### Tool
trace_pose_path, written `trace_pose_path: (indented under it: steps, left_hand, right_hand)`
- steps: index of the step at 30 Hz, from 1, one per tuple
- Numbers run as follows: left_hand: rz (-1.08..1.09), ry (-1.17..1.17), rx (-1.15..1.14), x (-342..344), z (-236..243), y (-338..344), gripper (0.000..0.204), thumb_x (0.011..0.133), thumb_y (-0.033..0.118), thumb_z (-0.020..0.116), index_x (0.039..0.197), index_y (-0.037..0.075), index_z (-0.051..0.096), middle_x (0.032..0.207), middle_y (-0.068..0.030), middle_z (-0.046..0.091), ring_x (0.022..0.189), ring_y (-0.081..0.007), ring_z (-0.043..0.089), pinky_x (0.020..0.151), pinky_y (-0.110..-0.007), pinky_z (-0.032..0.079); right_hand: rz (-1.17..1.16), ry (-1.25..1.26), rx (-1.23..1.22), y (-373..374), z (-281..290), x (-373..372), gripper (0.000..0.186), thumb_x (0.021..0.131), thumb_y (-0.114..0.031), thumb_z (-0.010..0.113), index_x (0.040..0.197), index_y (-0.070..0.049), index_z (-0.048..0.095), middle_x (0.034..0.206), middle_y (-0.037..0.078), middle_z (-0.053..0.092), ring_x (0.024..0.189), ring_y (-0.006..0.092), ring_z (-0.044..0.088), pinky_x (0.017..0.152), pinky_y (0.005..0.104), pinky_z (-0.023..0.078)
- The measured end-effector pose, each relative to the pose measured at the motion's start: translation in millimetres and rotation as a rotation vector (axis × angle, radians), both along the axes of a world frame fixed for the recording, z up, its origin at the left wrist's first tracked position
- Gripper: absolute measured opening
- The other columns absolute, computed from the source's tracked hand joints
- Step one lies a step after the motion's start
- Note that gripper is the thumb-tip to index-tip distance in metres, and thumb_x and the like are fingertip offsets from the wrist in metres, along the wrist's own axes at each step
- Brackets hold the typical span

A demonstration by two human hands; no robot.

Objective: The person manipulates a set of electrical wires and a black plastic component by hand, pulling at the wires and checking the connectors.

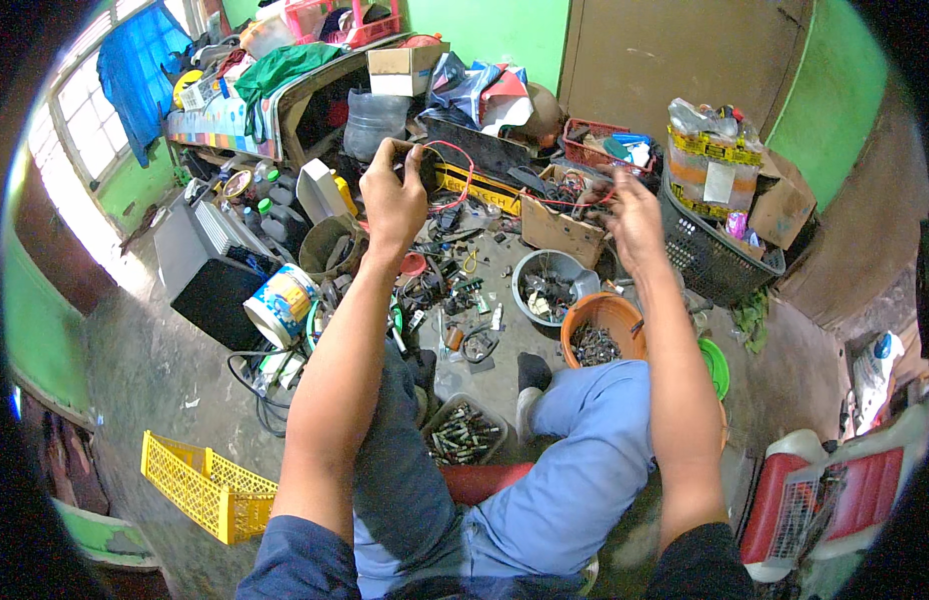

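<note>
My left hand (393, 195) is raised over the scattered parts, thumb and forefinger closed on a thin red wire (470, 162), with some darker bit at the fingertips that I cannot make out. The wire loops loosely to the middle and reappears toward the right, where my right hand (630, 215) pinches a red lead at about the same height. Behind the hands lie a long yellow-and-black strip (473, 186) and an open cardboard box (560, 235) of tangled dark items. Below them are loose cables and small electronic parts (455, 290) on the floor.
A grey bucket (535, 262), an orange basin (615, 315), a tray of batteries (465, 433) and a white bucket (278, 305) surround my legs. A yellow crate (210, 485) lies left, a red-and-white object (835, 500) right. A black basket (715, 250) and piled table (225, 140) stand behind.
</note>
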State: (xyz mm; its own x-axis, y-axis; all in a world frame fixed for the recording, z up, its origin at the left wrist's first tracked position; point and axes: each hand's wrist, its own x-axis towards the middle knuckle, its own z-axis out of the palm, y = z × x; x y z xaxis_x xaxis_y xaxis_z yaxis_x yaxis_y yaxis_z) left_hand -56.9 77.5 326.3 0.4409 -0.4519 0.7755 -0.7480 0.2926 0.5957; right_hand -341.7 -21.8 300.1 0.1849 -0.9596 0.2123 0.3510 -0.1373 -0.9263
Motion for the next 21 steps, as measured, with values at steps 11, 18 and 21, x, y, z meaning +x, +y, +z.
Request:
trace_pose_path:
  steps: [11, 18, 21]
  left_hand:
    - [-0.073, -0.151, -0.128, -28.3, -1.1, -5.7, 0.009, 0.092, 0.004, 0.064, 0.090, -0.002, 0.057, 0.080, -0.0199, 0.063, 0.071, -0.0379, 0.063, 0.063, -0.041, 0.049]
    - [-0.171, -0.198, -0.155, -51.9, -4.7, -4.5, 0.006, 0.090, 0.001, 0.062, 0.090, -0.001, 0.056, 0.080, -0.0200, 0.061, 0.074, -0.0395, 0.062, 0.065, -0.044, 0.049]
    - [-0.194, -0.233, -0.148, -58.1, -2.8, -4.5, 0.006, 0.090, -0.001, 0.062, 0.090, -0.001, 0.055, 0.079, -0.0197, 0.060, 0.073, -0.0398, 0.061, 0.064, -0.043, 0.048]
  right_hand:
    - [-0.179, 0.499, -0.691, 18.0, 6.3, 39.5, 0.023, 0.092, -0.012, 0.067, 0.111, 0.000, 0.071, 0.092, 0.009, 0.071, 0.085, 0.0130, 0.064, 0.080, 0.0293, 0.051]
    - [-0.071, 0.504, -0.434, 56.6, 15.1, 70.2, 0.028, 0.089, -0.026, 0.074, 0.094, 0.001, 0.073, 0.074, 0.008, 0.071, 0.064, 0.0102, 0.062, 0.061, 0.0304, 0.050]
    - [-0.115, 0.484, -0.443, 39.6, 3.1, 68.3, 0.024, 0.089, -0.022, 0.074, 0.087, 0.001, 0.071, 0.068, 0.008, 0.069, 0.061, 0.0121, 0.062, 0.059, 0.0304, 0.049]
